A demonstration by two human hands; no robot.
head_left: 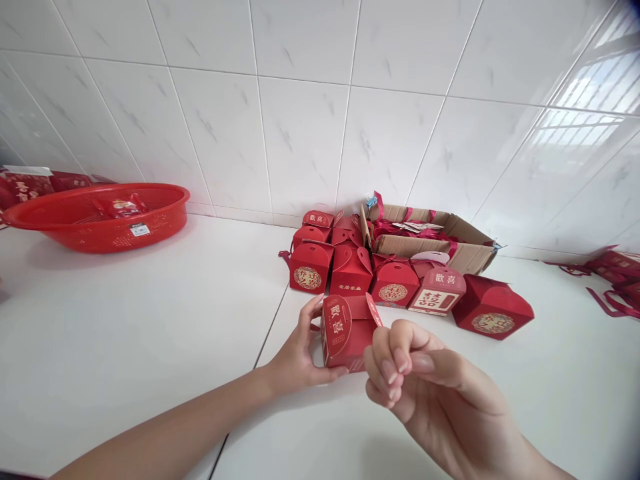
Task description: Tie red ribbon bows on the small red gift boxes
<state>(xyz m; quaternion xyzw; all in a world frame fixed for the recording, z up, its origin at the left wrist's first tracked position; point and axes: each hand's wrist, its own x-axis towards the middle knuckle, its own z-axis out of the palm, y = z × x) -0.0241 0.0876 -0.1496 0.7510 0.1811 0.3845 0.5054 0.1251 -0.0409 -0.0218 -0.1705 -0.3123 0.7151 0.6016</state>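
Observation:
My left hand (296,352) is wrapped around the left side of a small red gift box (357,333) with gold and white characters on its rounded flap. The box stands on the white table, its flaps folded up and not fully joined at the top. In front of the box's right side, my right hand (440,387) is raised with its fingers curled in and the thumb against the index finger. Nothing shows between those fingers. Part of the box is hidden behind this hand.
Behind stand several closed red gift boxes (351,270), with a larger red box (493,307) at their right. A cardboard tray (463,247) holds dark red ribbons. Far left is a red plastic basket (165,217) with a red packet (123,205). More red items (617,270) lie far right.

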